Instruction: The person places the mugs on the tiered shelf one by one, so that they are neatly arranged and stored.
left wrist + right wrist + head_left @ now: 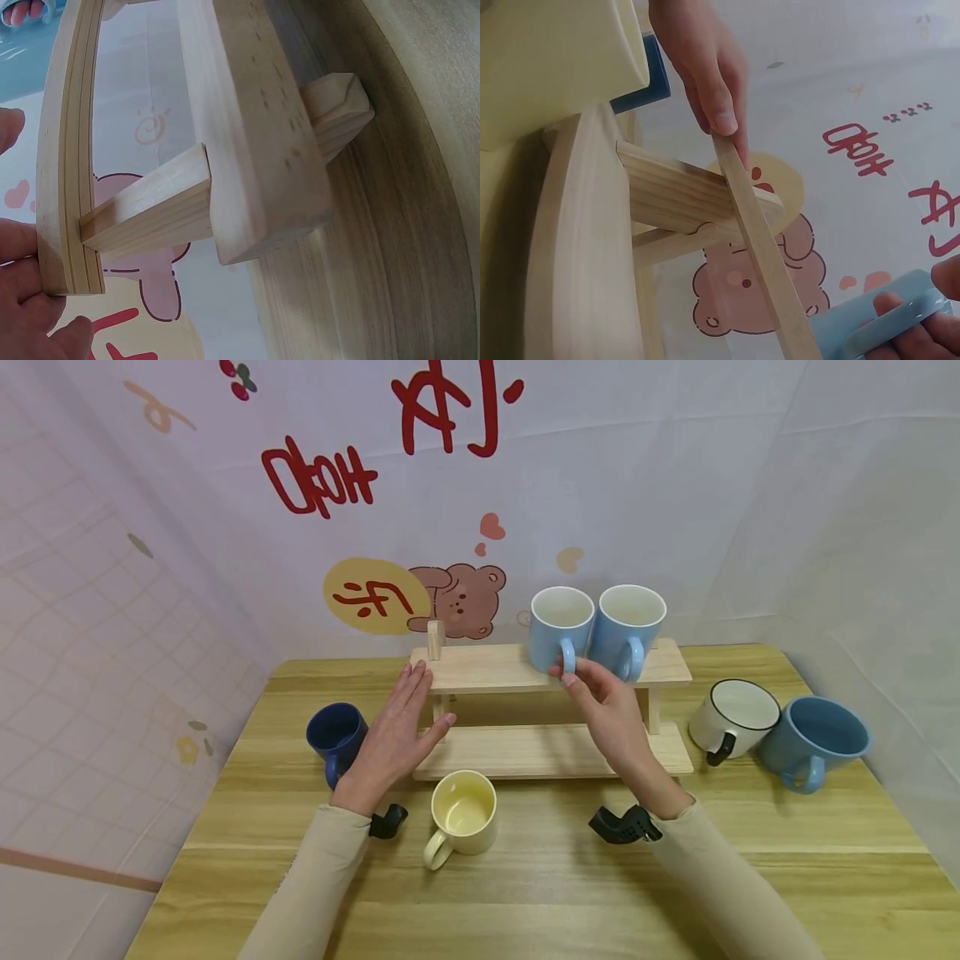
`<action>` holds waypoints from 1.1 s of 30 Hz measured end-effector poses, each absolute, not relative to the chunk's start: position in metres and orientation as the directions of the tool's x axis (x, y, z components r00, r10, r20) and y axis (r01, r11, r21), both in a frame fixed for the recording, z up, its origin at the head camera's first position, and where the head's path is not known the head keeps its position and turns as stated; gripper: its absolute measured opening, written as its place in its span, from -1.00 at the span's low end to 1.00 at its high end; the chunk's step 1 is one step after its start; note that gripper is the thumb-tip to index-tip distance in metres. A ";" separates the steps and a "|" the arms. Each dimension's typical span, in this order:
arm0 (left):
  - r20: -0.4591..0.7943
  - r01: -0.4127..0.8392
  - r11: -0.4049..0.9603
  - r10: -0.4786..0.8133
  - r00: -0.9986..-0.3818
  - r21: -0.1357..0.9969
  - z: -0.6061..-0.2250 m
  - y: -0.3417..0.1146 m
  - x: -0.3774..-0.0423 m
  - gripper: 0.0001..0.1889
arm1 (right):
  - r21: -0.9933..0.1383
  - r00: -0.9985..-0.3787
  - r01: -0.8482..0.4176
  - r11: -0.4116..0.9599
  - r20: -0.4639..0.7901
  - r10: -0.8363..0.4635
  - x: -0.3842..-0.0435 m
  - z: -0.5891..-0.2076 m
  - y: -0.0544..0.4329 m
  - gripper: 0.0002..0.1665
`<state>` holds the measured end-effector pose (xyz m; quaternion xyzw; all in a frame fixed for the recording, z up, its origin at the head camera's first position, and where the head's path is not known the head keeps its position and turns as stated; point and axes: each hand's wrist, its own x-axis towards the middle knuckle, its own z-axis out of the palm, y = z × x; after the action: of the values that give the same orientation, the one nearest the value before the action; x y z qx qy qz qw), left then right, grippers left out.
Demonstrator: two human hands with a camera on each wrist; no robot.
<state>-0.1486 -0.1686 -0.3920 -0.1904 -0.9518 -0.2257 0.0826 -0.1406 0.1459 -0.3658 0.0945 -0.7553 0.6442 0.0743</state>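
Two light blue mugs stand side by side on the upper board of a two-tier wooden shelf (487, 670). My right hand (611, 714) holds the handle of the left light blue mug (561, 625), with fingers through the loop in the right wrist view. The second light blue mug (628, 618) is just to its right, handle facing me. My left hand (397, 735) rests on the left end of the upper board, its fingers fairly straight. Below that hand, a yellow mug (463, 814) sits on the table in front of the shelf.
A dark blue mug (336, 735) stands left of the shelf, partly behind my left hand. To the right are a white mug (735, 718) with a black handle and a wide grey-blue mug (813, 743). A printed cloth (675, 485) hangs behind the wooden table (540, 893).
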 end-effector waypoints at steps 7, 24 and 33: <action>0.241 0.396 0.825 0.322 -0.916 0.404 -0.393 -0.169 -0.150 -0.12 | -0.928 -0.956 -0.293 0.229 0.287 -0.060 -0.129 -0.369 0.151 -0.44; 0.229 0.417 0.828 0.353 -0.907 0.376 -0.386 -0.169 -0.153 -0.17 | -0.778 -0.924 -0.382 0.499 0.316 -0.215 -0.095 -0.392 0.189 -0.50; 0.360 0.450 0.805 0.317 -0.878 0.388 -0.385 -0.178 -0.145 -0.37 | -0.570 -0.862 -0.506 0.647 0.359 -0.357 -0.086 -0.413 0.227 -0.53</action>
<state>-0.1449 -0.1780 -0.3846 -0.2041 -0.9395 -0.2368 0.1399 -0.0858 0.2268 -0.4131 0.2395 -0.9012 0.3449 0.1076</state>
